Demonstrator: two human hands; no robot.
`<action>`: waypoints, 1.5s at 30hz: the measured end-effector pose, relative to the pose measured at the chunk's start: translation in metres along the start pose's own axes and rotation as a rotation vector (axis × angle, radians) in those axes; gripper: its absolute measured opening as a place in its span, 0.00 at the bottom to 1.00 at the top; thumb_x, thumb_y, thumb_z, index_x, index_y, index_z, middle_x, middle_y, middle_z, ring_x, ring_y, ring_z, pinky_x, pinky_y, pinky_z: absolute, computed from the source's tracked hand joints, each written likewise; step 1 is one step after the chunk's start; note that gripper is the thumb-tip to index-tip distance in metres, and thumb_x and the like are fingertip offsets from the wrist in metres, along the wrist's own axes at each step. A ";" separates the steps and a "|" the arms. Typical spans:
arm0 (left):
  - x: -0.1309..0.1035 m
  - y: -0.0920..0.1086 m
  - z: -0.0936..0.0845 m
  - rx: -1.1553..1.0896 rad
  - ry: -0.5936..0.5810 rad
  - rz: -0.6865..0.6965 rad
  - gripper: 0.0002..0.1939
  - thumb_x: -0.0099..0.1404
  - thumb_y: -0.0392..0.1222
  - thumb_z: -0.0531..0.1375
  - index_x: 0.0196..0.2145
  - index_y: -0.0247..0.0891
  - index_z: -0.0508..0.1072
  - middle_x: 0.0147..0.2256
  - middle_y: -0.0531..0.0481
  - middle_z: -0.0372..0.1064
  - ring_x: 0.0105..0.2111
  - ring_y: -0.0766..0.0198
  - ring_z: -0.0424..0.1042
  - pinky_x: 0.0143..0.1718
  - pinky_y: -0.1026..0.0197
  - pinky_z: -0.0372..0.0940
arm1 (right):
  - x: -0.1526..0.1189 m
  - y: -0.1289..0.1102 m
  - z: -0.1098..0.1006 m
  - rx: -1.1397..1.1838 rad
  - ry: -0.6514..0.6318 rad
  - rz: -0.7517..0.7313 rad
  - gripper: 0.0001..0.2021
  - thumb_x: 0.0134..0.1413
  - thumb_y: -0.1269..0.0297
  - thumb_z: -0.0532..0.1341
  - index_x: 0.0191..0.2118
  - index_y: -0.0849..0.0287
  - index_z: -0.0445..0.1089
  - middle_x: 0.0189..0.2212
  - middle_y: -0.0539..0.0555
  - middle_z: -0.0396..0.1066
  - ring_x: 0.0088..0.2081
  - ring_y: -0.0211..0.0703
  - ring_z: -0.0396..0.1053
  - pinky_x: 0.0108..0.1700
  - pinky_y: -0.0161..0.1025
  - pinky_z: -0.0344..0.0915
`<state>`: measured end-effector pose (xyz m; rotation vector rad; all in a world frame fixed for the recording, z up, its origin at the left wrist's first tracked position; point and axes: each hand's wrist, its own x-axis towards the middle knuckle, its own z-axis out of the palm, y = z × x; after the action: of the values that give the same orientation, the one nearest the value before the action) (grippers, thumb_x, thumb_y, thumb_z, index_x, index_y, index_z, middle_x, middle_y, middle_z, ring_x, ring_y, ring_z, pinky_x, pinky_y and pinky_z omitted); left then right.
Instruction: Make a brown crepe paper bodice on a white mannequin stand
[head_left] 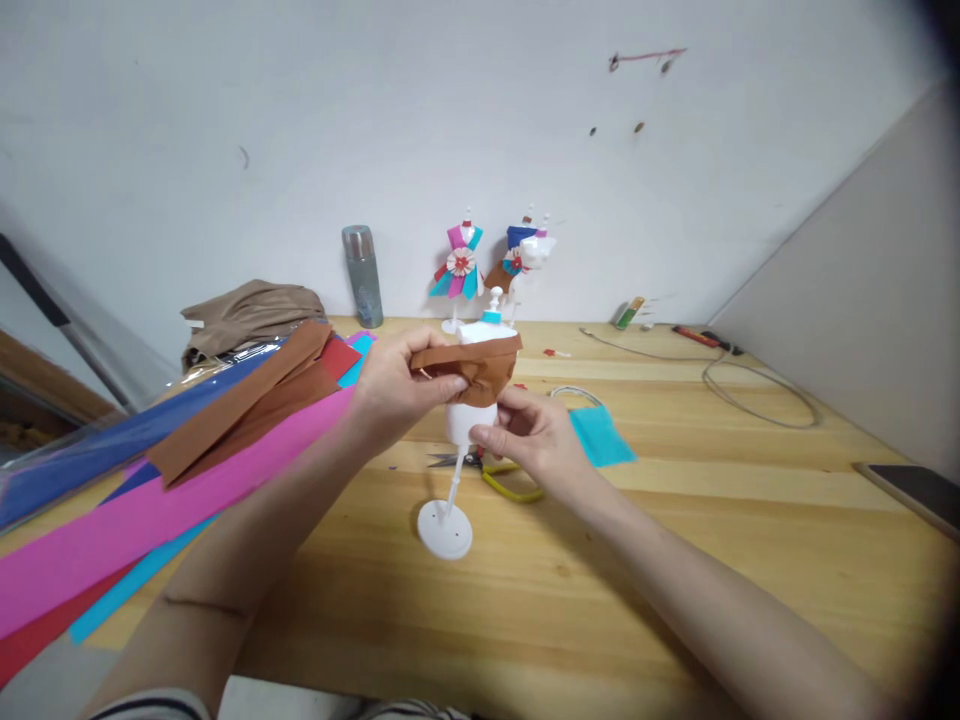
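Observation:
A small white dress form [471,425] on a round-based stand is lifted and tilted in front of me, with a turquoise band round its neck. My left hand [397,385] pinches a piece of brown crepe paper [480,366] against the front of the form's chest, thumb in front. My right hand [536,435] grips the lower side of the form between thumb and fingers; some fingers are hidden behind it. Scissors [514,483] with yellow handles lie on the table behind the stand, close below my right hand.
Long coloured paper strips [247,450] spread across the left, by a brown cloth [251,315]. Behind stand a flask [363,277] and dressed forms [460,262]. On the right are a turquoise piece [602,436], a cable [757,405], a red cutter [697,336] and a dark phone-like slab [915,497].

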<state>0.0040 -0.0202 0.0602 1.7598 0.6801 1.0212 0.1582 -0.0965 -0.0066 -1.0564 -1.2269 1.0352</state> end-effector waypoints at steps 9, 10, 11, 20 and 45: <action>0.007 -0.015 0.000 -0.161 -0.087 -0.088 0.19 0.45 0.36 0.69 0.37 0.34 0.75 0.34 0.48 0.79 0.36 0.61 0.77 0.37 0.61 0.71 | -0.003 -0.004 0.003 -0.013 0.002 0.037 0.14 0.41 0.56 0.71 0.32 0.57 0.70 0.20 0.45 0.65 0.21 0.34 0.57 0.26 0.36 0.56; 0.007 -0.017 -0.002 -0.196 -0.112 -0.104 0.22 0.46 0.37 0.70 0.41 0.33 0.75 0.36 0.47 0.79 0.37 0.60 0.78 0.38 0.60 0.72 | -0.003 -0.005 0.002 -0.008 0.006 0.038 0.15 0.41 0.56 0.71 0.33 0.57 0.71 0.20 0.45 0.65 0.21 0.34 0.58 0.25 0.36 0.56; 0.008 -0.018 -0.004 -0.225 -0.139 -0.118 0.25 0.47 0.38 0.71 0.44 0.33 0.75 0.37 0.46 0.79 0.37 0.59 0.78 0.39 0.60 0.73 | -0.002 -0.006 0.000 -0.003 0.013 0.038 0.15 0.41 0.56 0.72 0.33 0.57 0.71 0.20 0.45 0.66 0.21 0.35 0.58 0.25 0.36 0.56; 0.012 -0.022 -0.014 -0.230 -0.188 -0.162 0.16 0.49 0.42 0.73 0.35 0.33 0.78 0.29 0.50 0.76 0.28 0.67 0.74 0.30 0.66 0.71 | -0.001 -0.004 -0.005 0.051 0.030 0.035 0.15 0.42 0.54 0.73 0.32 0.57 0.74 0.20 0.46 0.65 0.20 0.34 0.59 0.23 0.36 0.56; 0.007 -0.011 -0.012 0.041 0.307 0.158 0.11 0.54 0.40 0.66 0.32 0.38 0.68 0.25 0.56 0.65 0.23 0.70 0.64 0.26 0.66 0.62 | 0.002 0.003 -0.008 -0.190 0.242 -0.001 0.18 0.39 0.56 0.72 0.37 0.56 0.71 0.25 0.49 0.71 0.28 0.43 0.68 0.34 0.45 0.68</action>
<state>-0.0029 -0.0047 0.0550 1.7299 0.7639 1.4134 0.1666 -0.0941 -0.0099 -1.2876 -1.1424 0.7744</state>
